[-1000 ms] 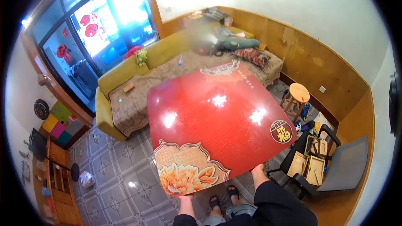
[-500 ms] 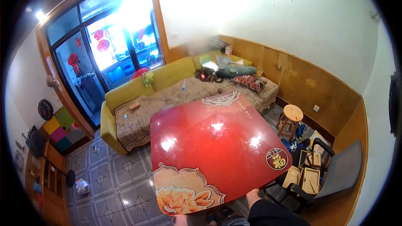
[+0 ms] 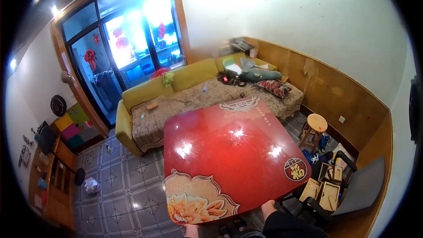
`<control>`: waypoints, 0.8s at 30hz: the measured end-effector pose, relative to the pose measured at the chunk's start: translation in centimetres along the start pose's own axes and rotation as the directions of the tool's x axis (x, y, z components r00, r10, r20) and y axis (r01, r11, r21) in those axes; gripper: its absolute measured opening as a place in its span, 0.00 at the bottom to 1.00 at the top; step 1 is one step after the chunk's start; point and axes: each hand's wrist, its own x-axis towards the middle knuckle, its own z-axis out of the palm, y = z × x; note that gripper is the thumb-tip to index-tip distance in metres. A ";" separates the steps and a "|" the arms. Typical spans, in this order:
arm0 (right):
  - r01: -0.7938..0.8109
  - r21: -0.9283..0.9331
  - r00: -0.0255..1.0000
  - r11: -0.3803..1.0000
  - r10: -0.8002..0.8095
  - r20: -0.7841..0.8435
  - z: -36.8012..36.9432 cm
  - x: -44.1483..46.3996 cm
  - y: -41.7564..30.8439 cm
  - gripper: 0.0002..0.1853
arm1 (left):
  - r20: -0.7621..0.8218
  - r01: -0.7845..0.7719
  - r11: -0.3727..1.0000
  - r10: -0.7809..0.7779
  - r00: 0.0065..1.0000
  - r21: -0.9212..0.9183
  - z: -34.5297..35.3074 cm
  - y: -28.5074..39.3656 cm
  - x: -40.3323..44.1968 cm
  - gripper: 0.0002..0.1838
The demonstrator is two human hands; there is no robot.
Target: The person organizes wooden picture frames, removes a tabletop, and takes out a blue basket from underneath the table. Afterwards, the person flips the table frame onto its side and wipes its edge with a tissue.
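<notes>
A large red tabletop (image 3: 238, 158) with a peony print on its near left corner fills the middle of the view. My left hand (image 3: 191, 230) grips its near edge below the flower, fingers hidden underneath. Farther right along the same edge, my right hand (image 3: 268, 208) holds the tabletop, its fingers mostly out of sight beneath. Whatever bears the tabletop from below is hidden.
Behind the tabletop stands a green sofa (image 3: 194, 78) with a patterned cover. To the right are a round wooden stool (image 3: 317, 123) and an office chair (image 3: 363, 185) holding wooden trays (image 3: 328, 196). A plastic bag (image 3: 92, 186) lies on the floor at left.
The view has tilted up, showing more of the doorway and wall. The tabletop's far edge sits lower in view. Both hands keep hold of its near edge, with less of my forearms visible.
</notes>
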 end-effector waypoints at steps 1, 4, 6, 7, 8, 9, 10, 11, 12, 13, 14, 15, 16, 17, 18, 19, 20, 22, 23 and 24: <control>-0.016 -0.004 1.000 1.000 0.016 -0.006 0.2 -0.3 -0.1 0.26 | 0.008 -0.004 1.000 0.004 1.000 0.000 0.3 -0.1 -0.5 0.33; -0.057 -0.021 0.998 0.998 0.056 -0.017 0.9 -1.1 -0.6 0.25 | 0.000 -0.011 1.000 0.011 1.000 0.006 2.3 0.1 -1.3 0.33; -0.072 -0.040 0.997 0.997 0.071 -0.026 1.2 -1.4 -1.0 0.25 | -0.004 -0.023 1.000 0.023 1.000 0.008 3.3 0.1 -2.0 0.33; -0.078 -0.051 0.997 0.996 0.077 -0.032 1.6 -1.6 -1.2 0.25 | -0.006 -0.030 1.000 0.030 1.000 0.008 3.8 0.1 -2.1 0.33; -0.088 -0.055 0.996 0.995 0.086 -0.035 1.9 -1.8 -1.4 0.25 | -0.003 -0.036 0.999 0.036 0.999 0.006 4.4 0.1 -2.2 0.33; -0.097 -0.064 0.995 0.993 0.094 -0.040 2.3 -1.9 -1.6 0.25 | 0.013 -0.046 0.999 0.046 0.999 0.011 4.8 0.0 -2.1 0.33; -0.104 -0.070 0.994 0.992 0.102 -0.043 2.7 -2.0 -1.8 0.25 | 0.003 -0.047 0.999 0.047 0.999 0.004 5.7 0.0 -2.5 0.33; -0.112 -0.077 0.993 0.991 0.109 -0.045 3.2 -2.1 -1.9 0.25 | 0.001 -0.051 0.999 0.051 0.999 0.002 6.6 0.2 -2.7 0.33; -0.118 -0.080 0.992 0.990 0.115 -0.045 3.6 -2.2 -2.0 0.25 | 0.004 -0.057 0.998 0.057 0.998 -0.001 7.4 0.3 -2.8 0.33; -0.129 -0.089 0.991 0.988 0.124 -0.055 4.2 -2.2 -2.3 0.25 | 0.004 -0.064 0.998 0.064 0.998 0.001 8.1 0.4 -2.9 0.33; -0.139 -0.090 0.989 0.986 0.135 -0.055 4.4 -2.3 -2.3 0.25 | 0.002 -0.071 0.997 0.071 0.997 0.003 9.0 0.4 -2.9 0.33; -0.147 -0.095 0.988 0.985 0.141 -0.063 5.1 -2.3 -2.5 0.25 | 0.001 -0.079 0.997 0.079 0.997 0.002 9.7 0.5 -2.9 0.33; -0.155 -0.098 0.987 0.983 0.149 -0.067 5.6 -2.4 -2.6 0.25 | 0.000 -0.085 0.996 0.085 0.996 0.004 10.4 0.6 -2.9 0.33; -0.162 -0.101 0.985 0.982 0.155 -0.074 6.1 -2.5 -2.6 0.25 | 0.001 -0.090 0.996 0.090 0.996 0.004 11.1 0.8 -2.9 0.33; -0.169 -0.105 0.984 0.980 0.162 -0.076 6.6 -2.5 -2.7 0.25 | 0.005 -0.099 0.995 0.099 0.995 0.009 11.7 1.0 -2.8 0.33; -0.175 -0.108 0.983 0.979 0.167 -0.082 7.0 -2.5 -2.6 0.25 | 0.003 -0.105 0.994 0.105 0.995 0.009 12.3 1.2 -2.8 0.33; -0.182 -0.114 0.981 0.977 0.173 -0.086 7.3 -2.6 -2.6 0.25 | 0.002 -0.106 0.994 0.106 0.994 0.006 12.8 1.4 -2.6 0.33; -0.192 -0.122 0.979 0.974 0.181 -0.095 8.1 -2.7 -2.8 0.25 | 0.000 -0.112 0.994 0.112 0.994 0.001 13.9 1.7 -2.6 0.33; -0.195 -0.127 0.978 0.973 0.184 -0.096 8.6 -2.7 -2.9 0.25 | -0.001 -0.112 0.994 0.112 0.994 -0.003 14.4 1.8 -2.5 0.34; -0.199 -0.132 0.977 0.971 0.186 -0.103 9.0 -2.7 -3.0 0.25 | -0.005 -0.113 0.994 0.113 0.994 -0.003 14.8 1.9 -2.4 0.34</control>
